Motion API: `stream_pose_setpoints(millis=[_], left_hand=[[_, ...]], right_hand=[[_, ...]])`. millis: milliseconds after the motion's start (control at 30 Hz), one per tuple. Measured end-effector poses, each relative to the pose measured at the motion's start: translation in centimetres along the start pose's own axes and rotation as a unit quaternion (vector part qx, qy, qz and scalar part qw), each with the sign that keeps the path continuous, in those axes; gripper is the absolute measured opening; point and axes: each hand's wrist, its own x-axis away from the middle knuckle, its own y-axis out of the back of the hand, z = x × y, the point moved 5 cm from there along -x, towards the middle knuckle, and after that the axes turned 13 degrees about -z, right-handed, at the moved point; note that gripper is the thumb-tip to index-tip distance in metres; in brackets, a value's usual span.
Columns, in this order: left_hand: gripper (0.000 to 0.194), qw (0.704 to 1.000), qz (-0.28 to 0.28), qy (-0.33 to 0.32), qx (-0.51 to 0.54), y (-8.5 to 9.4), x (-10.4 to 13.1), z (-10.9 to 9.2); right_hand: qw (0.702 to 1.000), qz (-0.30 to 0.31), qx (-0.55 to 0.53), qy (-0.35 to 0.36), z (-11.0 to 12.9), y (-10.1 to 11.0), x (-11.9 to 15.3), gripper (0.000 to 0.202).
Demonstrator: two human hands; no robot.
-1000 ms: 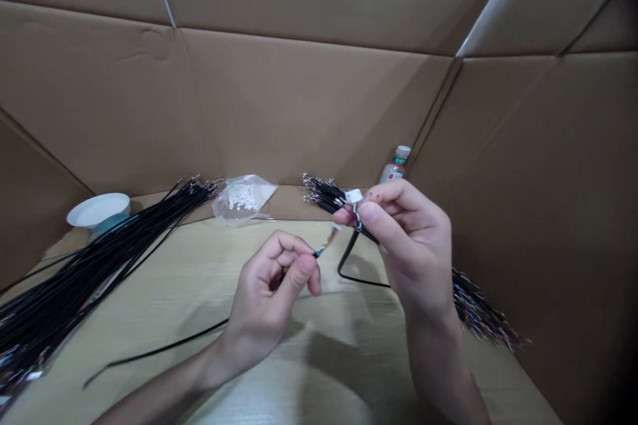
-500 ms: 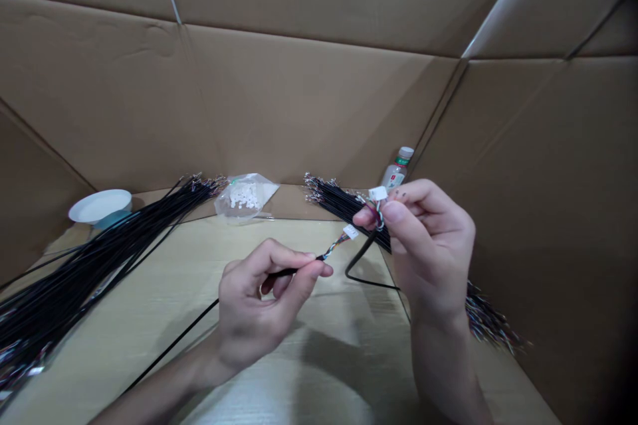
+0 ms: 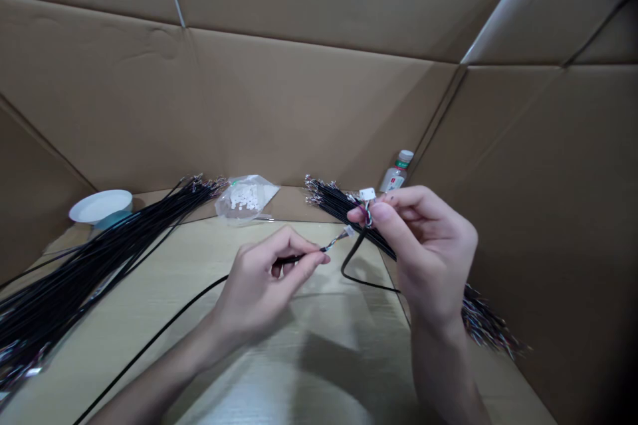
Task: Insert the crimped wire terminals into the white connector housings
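Observation:
Between thumb and fingers, my left hand (image 3: 276, 275) pinches a black cable (image 3: 164, 327) close to its end. Twisted coloured wires run from that end into a small white connector (image 3: 348, 231). Held higher and to the right, my right hand (image 3: 431, 246) pinches the coloured wires of a cable end with another white connector (image 3: 367, 194). Below these wires a black cable (image 3: 346, 265) bends down and passes behind my right hand. The two connectors are close together but apart. Whether both ends belong to one cable I cannot tell.
A large bundle of black cables (image 3: 100, 272) lies at the left, by a white dish (image 3: 102, 206). A clear bag of small white parts (image 3: 246, 198) sits at the back. Another cable bundle (image 3: 331, 202) runs behind my right hand. A bottle (image 3: 397, 172) stands near the cardboard wall (image 3: 319, 113).
My right hand's connector has moved slightly left and nearer my left hand's one. The left hand has risen a little, its connector now turned differently, and its cable bows more.

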Motion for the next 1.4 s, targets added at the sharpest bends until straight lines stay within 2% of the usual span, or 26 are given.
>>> stream_pose_setpoints(millis=[100, 200, 300, 433, 500, 600, 800, 933, 1100, 1200, 1300, 1400], left_hand=[[0.018, 0.995, 0.079, 0.026, -0.05, -0.2, -1.7, 2.0], [0.018, 0.989, 0.112, 0.013, -0.099, -0.1, -2.9, 3.5], [0.022, 0.995, 0.054, -0.015, -0.087, 0.6, -3.4, 2.7], [0.019, 0.997, -0.061, -0.041, -0.015, 2.2, -2.9, -0.5], [0.019, 0.996, -0.073, -0.038, 0.016, 2.8, -2.3, -1.8], [0.017, 0.997, -0.061, -0.03, 0.047, 3.4, -1.7, -2.8], [0.009, 0.996, -0.012, -0.018, 0.086, 3.8, -1.7, -3.0], [0.007, 0.987, -0.019, 0.022, 0.156, 3.9, -1.9, -2.3], [0.015, 0.966, -0.022, 0.073, 0.245, 3.3, -2.3, -1.4], [0.018, 0.953, -0.018, 0.088, 0.289, 3.0, -2.4, -0.8], [0.017, 0.938, -0.017, 0.106, 0.329, 2.5, -2.3, -0.2], [0.013, 0.915, -0.015, 0.137, 0.38, 1.5, -2.2, 0.4]], right_hand=[[1.0, 0.002, 0.008, -0.012, 0.2, -0.3, 0.4, 0.007], [0.996, 0.066, -0.02, -0.054, 0.0, -1.2, 1.0, 0.008], [0.988, 0.132, -0.021, -0.073, -0.2, -2.0, 1.6, 0.007], [0.98, 0.179, -0.027, -0.088, -0.3, -3.1, 2.2, 0.006], [0.976, 0.191, -0.033, -0.103, -0.4, -3.5, 2.6, 0.007], [0.969, 0.21, -0.04, -0.124, -0.7, -4.1, 3.2, 0.007], [0.966, 0.198, -0.059, -0.156, -1.0, -4.5, 3.5, 0.004], [0.967, 0.164, -0.07, -0.182, -1.6, -4.3, 3.1, 0.005], [0.94, 0.182, -0.154, -0.244, -2.7, -4.5, 3.1, 0.003], [0.929, 0.196, -0.171, -0.261, -2.9, -4.7, 3.3, 0.003], [0.937, 0.19, -0.154, -0.25, -2.6, -4.6, 3.3, 0.004], [0.962, 0.177, -0.102, -0.181, -1.8, -4.3, 3.0, 0.007]])
